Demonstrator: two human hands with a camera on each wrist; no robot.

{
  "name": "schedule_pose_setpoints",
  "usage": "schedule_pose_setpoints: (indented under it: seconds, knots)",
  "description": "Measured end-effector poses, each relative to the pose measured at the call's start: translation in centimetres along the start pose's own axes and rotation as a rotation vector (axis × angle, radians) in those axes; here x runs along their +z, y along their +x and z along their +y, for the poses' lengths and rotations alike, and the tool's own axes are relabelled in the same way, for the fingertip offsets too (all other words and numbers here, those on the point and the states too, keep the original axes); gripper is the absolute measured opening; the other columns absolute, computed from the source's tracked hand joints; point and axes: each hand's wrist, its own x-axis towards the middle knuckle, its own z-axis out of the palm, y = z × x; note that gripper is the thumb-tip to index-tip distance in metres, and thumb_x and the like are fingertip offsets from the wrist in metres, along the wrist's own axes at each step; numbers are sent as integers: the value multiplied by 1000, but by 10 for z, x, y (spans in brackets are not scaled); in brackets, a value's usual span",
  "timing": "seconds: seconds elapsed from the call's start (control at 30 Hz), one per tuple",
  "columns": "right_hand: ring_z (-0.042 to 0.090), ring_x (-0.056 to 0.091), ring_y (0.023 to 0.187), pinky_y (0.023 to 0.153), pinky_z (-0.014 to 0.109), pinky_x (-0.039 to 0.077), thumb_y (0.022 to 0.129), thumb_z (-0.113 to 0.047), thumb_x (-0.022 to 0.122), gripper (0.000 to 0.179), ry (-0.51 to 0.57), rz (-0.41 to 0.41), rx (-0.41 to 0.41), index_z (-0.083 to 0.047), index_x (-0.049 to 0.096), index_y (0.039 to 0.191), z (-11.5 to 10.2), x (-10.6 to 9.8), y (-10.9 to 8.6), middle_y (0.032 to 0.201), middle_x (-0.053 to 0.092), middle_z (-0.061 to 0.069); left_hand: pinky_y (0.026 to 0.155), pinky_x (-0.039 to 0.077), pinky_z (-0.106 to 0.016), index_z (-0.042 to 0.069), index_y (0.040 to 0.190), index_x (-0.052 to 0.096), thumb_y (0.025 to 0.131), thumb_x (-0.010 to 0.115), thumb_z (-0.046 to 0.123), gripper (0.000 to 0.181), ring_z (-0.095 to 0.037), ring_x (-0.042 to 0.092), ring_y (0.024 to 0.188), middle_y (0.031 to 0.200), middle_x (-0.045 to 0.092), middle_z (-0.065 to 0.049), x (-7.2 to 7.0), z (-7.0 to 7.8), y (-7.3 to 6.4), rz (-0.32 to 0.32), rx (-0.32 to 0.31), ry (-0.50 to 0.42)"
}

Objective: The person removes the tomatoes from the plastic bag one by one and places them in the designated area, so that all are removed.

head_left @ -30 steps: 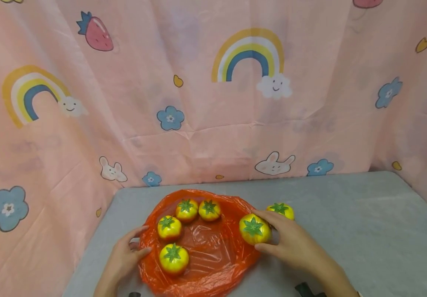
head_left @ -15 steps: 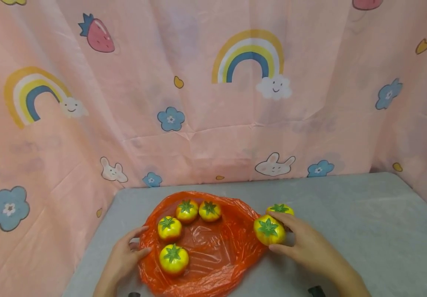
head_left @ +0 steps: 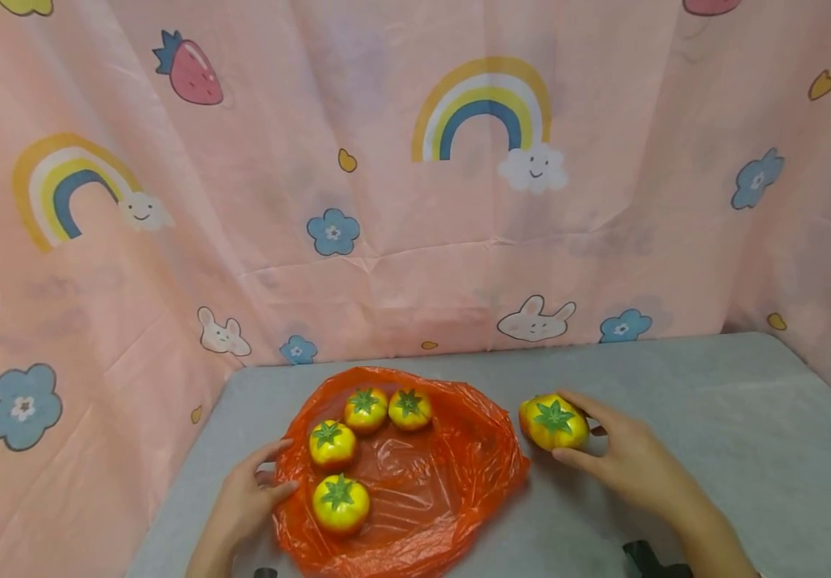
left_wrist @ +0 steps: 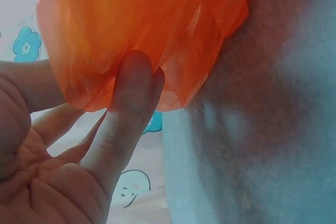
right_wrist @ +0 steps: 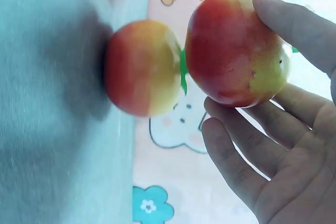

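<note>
My right hand [head_left: 625, 453] holds a yellow-and-red artificial tomato [head_left: 560, 423] with a green star-shaped leaf top, thumb on one side and fingers on the other. In the right wrist view this held tomato [right_wrist: 236, 51] is raised above a second tomato [right_wrist: 142, 69] that sits on the table. From the head view that second one is mostly hidden behind it. My left hand [head_left: 245, 490] pinches the left edge of an orange-red plastic bag [head_left: 451, 530], whose film [left_wrist: 142, 19] fills the top of the left wrist view. Several more tomatoes [head_left: 340, 502] rest on the bag's left and far sides.
The grey table [head_left: 733, 449] runs back to a pink curtain [head_left: 386, 289] printed with rainbows, flowers and rabbits. Dark pieces [head_left: 646, 558] show by the right wrist at the front edge.
My right hand has carried the tomato rightward, from over the bag's right edge to over the other tomato on the table. My left hand stays at the bag's left edge.
</note>
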Motion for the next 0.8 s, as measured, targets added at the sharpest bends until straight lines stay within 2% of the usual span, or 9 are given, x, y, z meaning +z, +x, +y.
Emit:
schedule_pose_setpoints:
  seconds: [0.47,0.67,0.8]
  knots:
    - [43,63,103,76,53,58,84,-60,70,93,-44,9,146,-6,37,152,37,-16,5,143,48,33,73,63,-38,10,140,55,86,73,1,57,-26,70,97,133,56,-23,1,-1,-2,7,58,-52]
    - [47,60,107,78,53,57,83,-68,65,102,-50,-1,231,-3,31,154,50,-18,8,146,41,35,76,63,-40,11,141,55,87,73,4,57,-30,69,103,136,55,-22,1,-1,-1,0,44,-29]
    - [49,60,108,80,55,57,84,-69,64,104,-48,-3,248,-1,29,154,59,-16,11,146,39,38,75,63,-40,13,141,55,87,73,5,58,-27,69,101,135,55,-21,1,-2,0,-2,15,-17]
